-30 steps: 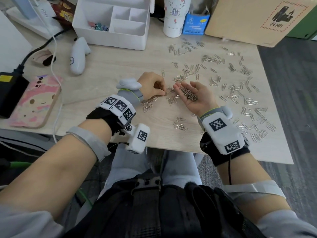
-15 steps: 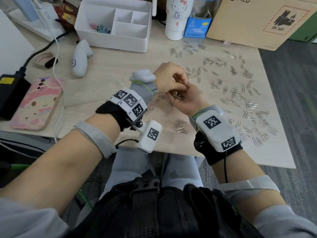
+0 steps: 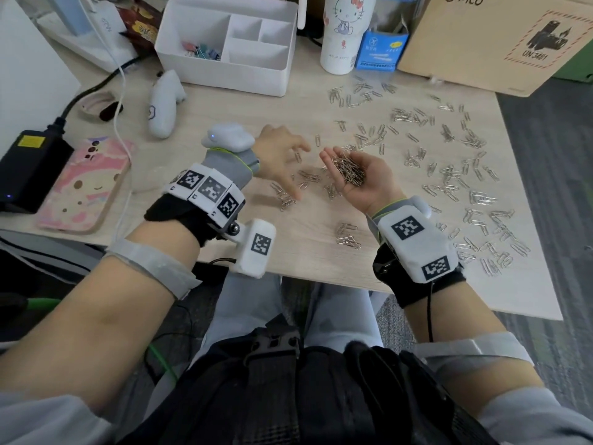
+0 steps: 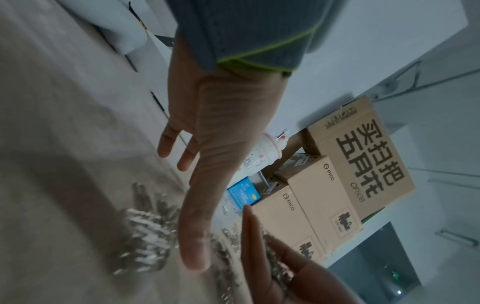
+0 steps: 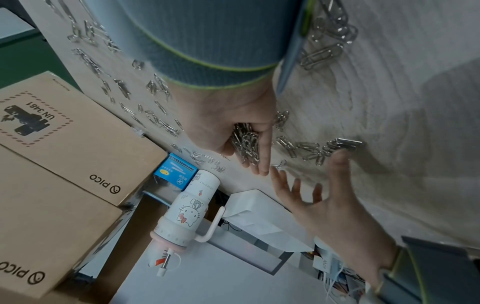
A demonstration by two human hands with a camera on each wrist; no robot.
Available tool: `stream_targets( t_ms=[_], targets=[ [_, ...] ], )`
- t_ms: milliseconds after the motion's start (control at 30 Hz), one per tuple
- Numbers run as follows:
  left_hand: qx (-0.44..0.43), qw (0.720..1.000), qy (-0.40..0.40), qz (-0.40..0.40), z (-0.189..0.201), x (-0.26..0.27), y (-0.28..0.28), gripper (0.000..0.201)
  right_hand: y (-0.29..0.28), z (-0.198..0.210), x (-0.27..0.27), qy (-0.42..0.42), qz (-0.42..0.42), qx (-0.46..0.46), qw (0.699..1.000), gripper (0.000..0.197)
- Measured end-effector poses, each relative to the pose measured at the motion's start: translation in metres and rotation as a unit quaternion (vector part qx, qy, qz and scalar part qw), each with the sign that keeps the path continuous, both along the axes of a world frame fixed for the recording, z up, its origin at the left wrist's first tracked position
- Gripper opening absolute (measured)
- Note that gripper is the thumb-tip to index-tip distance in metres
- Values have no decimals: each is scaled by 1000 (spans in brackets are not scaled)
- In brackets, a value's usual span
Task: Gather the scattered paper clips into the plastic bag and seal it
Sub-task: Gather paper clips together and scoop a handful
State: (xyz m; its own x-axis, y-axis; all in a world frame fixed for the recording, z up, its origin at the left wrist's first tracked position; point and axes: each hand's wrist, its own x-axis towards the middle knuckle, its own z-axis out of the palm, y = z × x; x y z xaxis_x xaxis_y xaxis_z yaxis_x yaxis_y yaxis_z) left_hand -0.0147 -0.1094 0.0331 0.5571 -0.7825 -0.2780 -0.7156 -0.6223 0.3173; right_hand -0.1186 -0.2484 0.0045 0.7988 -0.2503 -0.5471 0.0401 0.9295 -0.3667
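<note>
1. Now the right hand (image 3: pixel 359 175) lies palm up over the bench (image 3: pixel 308 252), its grip a loose cup with a pile of paper clips (image 3: pixel 348 168) resting in it.
2. The left hand (image 3: pixel 279 155) is just beside it, fingers spread wide, its grip holding nothing.
3. Many more scattered clips (image 3: pixel 462 184) lie all over the bench, mostly to the right.
4. A brown box (image 3: pixel 500 40) at the back says "pico" and "UN 3481".
5. A white cup (image 3: pixel 343 33) with a cat drawing says "HELLO KITTY".
6. A small blue box (image 3: pixel 382 53) stands between the cup and the brown box; its writing is too small to read.
7. A white tray (image 3: pixel 231 43) holds colored clips in one part.
8. A pink phone (image 3: pixel 86 184) lies at the left.
</note>
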Motion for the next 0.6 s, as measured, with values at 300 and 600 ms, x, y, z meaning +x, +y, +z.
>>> stream_targets(
  t_ms=[300,600],
  targets=[
    [-105,991,79,18,-25,-8,5,46,0,2,-8,7,-5,-12,1000,25],
    [-113,991,55,37,-31,-9,-11,9,-2,3,-14,-1,-18,-2,1000,25]
  ],
)
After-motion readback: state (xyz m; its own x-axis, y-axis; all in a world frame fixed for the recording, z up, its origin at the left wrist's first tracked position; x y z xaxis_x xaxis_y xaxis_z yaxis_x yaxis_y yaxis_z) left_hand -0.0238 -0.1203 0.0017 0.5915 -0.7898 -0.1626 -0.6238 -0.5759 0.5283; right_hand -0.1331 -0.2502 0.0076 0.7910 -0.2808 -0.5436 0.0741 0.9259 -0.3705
